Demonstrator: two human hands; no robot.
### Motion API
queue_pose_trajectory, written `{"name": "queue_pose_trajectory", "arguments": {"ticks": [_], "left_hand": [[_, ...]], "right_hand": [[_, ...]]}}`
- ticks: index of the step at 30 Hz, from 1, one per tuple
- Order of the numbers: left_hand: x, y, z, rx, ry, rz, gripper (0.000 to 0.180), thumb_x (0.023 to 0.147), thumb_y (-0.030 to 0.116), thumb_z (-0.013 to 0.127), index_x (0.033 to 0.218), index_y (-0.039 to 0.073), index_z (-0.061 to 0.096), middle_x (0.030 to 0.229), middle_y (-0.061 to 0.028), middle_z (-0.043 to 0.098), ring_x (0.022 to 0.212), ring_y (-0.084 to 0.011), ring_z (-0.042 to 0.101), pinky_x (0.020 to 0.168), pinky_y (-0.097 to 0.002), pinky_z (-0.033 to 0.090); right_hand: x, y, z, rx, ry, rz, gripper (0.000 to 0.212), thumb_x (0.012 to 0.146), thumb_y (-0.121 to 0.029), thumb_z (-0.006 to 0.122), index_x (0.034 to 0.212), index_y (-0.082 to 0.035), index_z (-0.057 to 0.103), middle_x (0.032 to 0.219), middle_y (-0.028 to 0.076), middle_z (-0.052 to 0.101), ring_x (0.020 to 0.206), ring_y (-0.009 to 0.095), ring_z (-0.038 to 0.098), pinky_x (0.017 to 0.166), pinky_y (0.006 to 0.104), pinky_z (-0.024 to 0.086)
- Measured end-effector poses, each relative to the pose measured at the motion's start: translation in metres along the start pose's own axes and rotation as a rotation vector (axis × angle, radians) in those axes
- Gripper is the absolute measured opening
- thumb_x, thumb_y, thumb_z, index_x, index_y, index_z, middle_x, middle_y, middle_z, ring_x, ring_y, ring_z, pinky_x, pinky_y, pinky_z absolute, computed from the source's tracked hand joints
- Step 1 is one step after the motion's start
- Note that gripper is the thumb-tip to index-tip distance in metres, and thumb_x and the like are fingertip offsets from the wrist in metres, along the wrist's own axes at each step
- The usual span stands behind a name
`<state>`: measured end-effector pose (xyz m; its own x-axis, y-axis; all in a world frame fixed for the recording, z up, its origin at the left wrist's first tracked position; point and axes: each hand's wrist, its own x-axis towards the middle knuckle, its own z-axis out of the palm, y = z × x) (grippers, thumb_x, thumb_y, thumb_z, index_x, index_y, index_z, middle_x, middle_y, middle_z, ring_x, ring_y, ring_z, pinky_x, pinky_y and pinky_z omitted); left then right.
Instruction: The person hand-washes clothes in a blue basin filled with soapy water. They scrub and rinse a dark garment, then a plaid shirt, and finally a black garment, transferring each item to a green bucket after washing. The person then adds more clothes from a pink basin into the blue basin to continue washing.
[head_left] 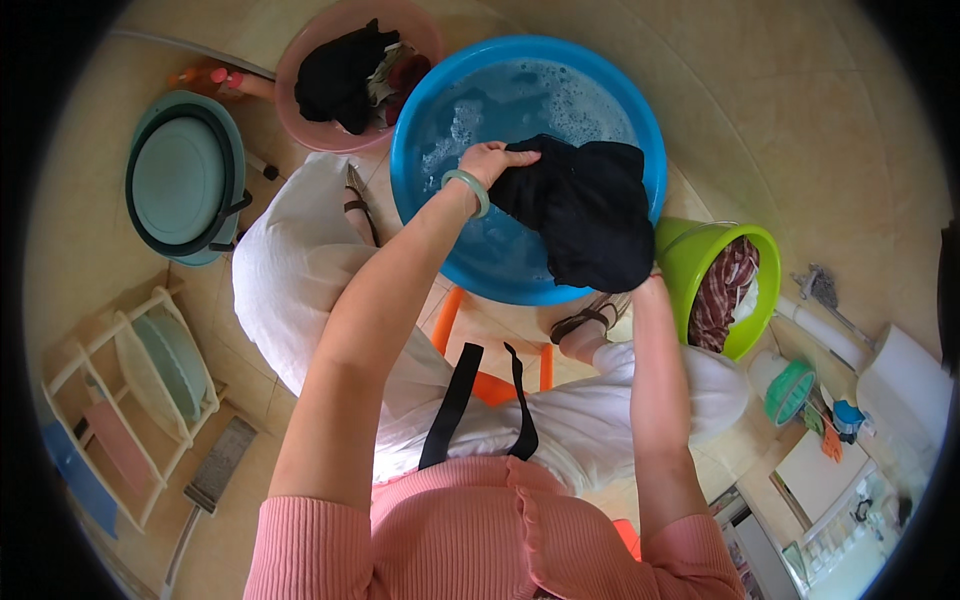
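Note:
A black cloth garment (590,210) is held up over a blue basin (403,190) of soapy water (500,110). My left hand (488,160), with a pale green bangle (466,192) at its wrist, pinches the garment's left edge between thumb and fingers. At the garment's lower right, my right hand (652,273) is mostly covered by the cloth; only a little shows beside the basin's rim, and its fingers are hidden. Foam floats on the water beyond the garment.
Behind left is a pink basin (290,85) with dark clothes. At right, a lime-green bucket (690,250) holds maroon patterned cloth (722,295). Stacked basins (180,180) and a white rack (130,400) stand left. Beneath me is an orange stool (490,388); a toilet brush holder (785,385) is right.

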<state>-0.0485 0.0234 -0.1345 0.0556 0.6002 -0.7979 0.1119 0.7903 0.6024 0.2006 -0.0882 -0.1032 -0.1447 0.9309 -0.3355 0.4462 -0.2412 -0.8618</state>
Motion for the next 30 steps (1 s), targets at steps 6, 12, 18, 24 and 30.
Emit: {"name": "queue_pose_trajectory", "arguments": {"ticks": [6,12,18,24,30], "left_hand": [[-0.006,0.01,-0.017,-0.165,0.081,0.0,0.033,0.071,0.03,0.084,0.093,0.008,0.071,0.108,-0.0101,0.068,0.1,-0.0234,0.063,0.091,-0.0341,0.046],[0.002,0.006,-0.026,-0.36,0.249,0.076,0.044,0.071,0.029,0.082,0.107,0.007,0.069,0.111,-0.0107,0.068,0.102,-0.0244,0.062,0.094,-0.0346,0.046],[-0.045,0.051,-0.004,-0.691,-0.246,0.065,0.055,0.076,0.037,0.079,0.121,0.009,0.064,0.122,-0.0124,0.065,0.112,-0.026,0.06,0.101,-0.0366,0.045],[-0.089,0.07,0.022,-0.636,-0.381,0.232,0.06,0.084,0.036,0.073,0.135,0.01,0.056,0.127,-0.0115,0.061,0.117,-0.0219,0.058,0.102,-0.0337,0.045],[-0.106,0.058,0.058,-0.079,-0.296,0.781,0.049,0.084,0.024,0.073,0.129,0.011,0.063,0.123,-0.009,0.053,0.115,-0.0209,0.054,0.102,-0.0284,0.039]], "right_hand": [[-0.031,-0.061,-0.047,-0.368,-0.089,0.027,0.053,0.095,-0.02,0.058,0.142,-0.001,0.043,0.148,0.014,0.043,0.135,0.022,0.042,0.113,0.0307,0.031],[-0.047,-0.158,-0.083,-0.636,0.072,0.335,0.035,0.091,-0.007,0.057,0.125,0.003,0.059,0.121,0.013,0.066,0.111,0.023,0.062,0.098,0.0307,0.044],[-0.077,-0.196,-0.133,-0.456,0.703,0.016,0.032,0.09,-0.013,0.05,0.112,0.006,0.063,0.091,0.009,0.067,0.081,0.017,0.061,0.077,0.0294,0.048],[-0.037,-0.159,-0.091,-0.391,0.633,0.059,0.033,0.089,-0.014,0.052,0.114,0.004,0.06,0.082,0.008,0.06,0.075,0.015,0.054,0.07,0.03,0.046],[-0.004,-0.072,-0.022,0.035,0.323,0.402,0.044,0.092,-0.019,0.06,0.129,0.003,0.055,0.111,0.016,0.066,0.098,0.025,0.066,0.084,0.0336,0.052]]}}
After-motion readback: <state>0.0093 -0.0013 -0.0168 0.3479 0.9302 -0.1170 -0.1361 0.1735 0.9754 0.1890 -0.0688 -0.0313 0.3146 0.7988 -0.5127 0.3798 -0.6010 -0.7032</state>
